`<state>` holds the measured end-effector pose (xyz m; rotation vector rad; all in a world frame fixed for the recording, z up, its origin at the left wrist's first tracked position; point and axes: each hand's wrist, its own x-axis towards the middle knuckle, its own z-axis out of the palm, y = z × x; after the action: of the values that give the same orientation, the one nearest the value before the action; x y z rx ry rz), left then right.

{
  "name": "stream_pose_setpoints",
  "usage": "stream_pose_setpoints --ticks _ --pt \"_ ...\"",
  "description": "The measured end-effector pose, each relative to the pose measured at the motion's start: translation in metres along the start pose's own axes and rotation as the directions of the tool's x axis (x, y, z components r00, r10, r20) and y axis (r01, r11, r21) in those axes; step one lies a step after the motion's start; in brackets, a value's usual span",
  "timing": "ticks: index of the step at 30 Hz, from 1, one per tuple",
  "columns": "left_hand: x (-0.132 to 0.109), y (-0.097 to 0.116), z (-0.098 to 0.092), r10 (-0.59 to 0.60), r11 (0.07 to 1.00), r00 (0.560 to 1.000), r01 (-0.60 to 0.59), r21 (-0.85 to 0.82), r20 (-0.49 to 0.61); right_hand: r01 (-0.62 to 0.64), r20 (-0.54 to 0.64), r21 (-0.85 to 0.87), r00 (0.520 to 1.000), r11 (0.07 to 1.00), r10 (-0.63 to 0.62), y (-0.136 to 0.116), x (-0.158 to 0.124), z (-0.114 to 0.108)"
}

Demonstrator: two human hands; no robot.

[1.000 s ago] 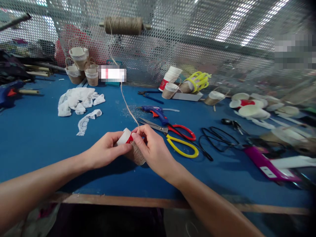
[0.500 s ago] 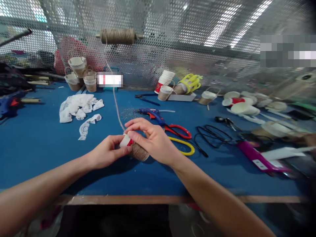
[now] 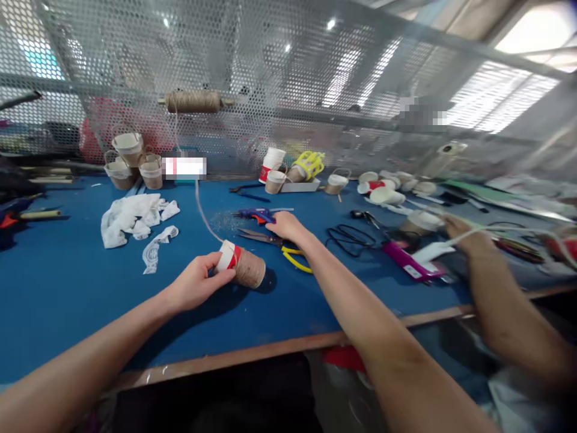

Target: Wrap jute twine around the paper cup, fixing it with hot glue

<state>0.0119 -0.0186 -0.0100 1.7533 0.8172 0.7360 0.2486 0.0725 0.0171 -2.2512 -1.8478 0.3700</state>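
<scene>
My left hand [image 3: 196,281] grips the white rim end of a paper cup [image 3: 246,267] that lies on its side on the blue table [image 3: 67,288]. Most of the cup is wrapped in brown twine, with a red band still showing. A twine strand [image 3: 201,210] runs from the cup up to a spool [image 3: 193,101] on the mesh wall. My right hand [image 3: 286,225] is stretched forward, resting over the handles of the scissors [image 3: 256,236] beside a blue glue gun [image 3: 252,213]. Whether it grips anything is hidden.
White lace scraps [image 3: 130,213] lie to the left, with twine-wrapped baskets [image 3: 128,156] behind them. Stacked cups [image 3: 271,165], a yellow holder [image 3: 310,163], a black cord [image 3: 351,236] and a purple tool [image 3: 408,261] lie to the right. Another person's hand [image 3: 469,240] works at the far right.
My right hand let go of the cup and twine and reached forward to the scissors and glue gun. The view tilted up and right, and another person's arm came into view.
</scene>
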Motion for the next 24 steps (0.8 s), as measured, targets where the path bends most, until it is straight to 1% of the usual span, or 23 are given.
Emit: stream_pose_setpoints --ticks 3,6,9,11,15,17,19,21,24 --pt "0.001 -0.001 -0.003 0.043 0.998 0.999 -0.044 0.049 0.009 -0.031 0.017 0.038 0.999 0.999 0.03 -0.001 0.004 0.009" --pt "0.003 -0.001 -0.006 0.063 0.994 0.998 -0.062 0.092 -0.004 -0.022 -0.041 0.148 0.999 0.989 0.028 -0.004 0.002 0.006" --pt "0.004 0.0 -0.009 0.079 0.989 0.997 -0.077 0.127 -0.017 0.046 -0.15 0.308 0.989 0.95 0.0 -0.005 -0.012 -0.004" --pt "0.004 0.0 -0.01 0.099 0.981 0.995 -0.093 0.171 -0.025 0.12 -0.186 0.427 0.982 0.896 -0.043 -0.004 -0.025 -0.01" --pt "0.004 0.0 -0.01 0.111 0.973 0.993 -0.1 0.21 -0.044 0.219 -0.159 0.624 0.975 0.75 -0.152 0.0 -0.046 -0.013" --pt "0.005 -0.001 -0.011 0.131 0.963 0.99 -0.116 0.242 -0.047 0.249 -0.154 0.68 0.968 0.69 -0.198 0.001 -0.052 -0.011" --pt "0.005 -0.002 -0.011 0.147 0.949 0.987 -0.123 0.29 -0.064 0.269 -0.14 0.712 0.959 0.648 -0.245 0.0 -0.059 -0.011" --pt "0.006 -0.003 -0.013 0.15 0.938 0.984 -0.111 0.329 -0.097 0.275 -0.099 0.724 0.949 0.633 -0.3 -0.001 -0.067 -0.014" --pt "0.007 -0.006 -0.014 0.15 0.929 0.979 -0.093 0.359 -0.136 0.282 0.007 0.678 0.921 0.679 -0.389 -0.005 -0.081 -0.023"
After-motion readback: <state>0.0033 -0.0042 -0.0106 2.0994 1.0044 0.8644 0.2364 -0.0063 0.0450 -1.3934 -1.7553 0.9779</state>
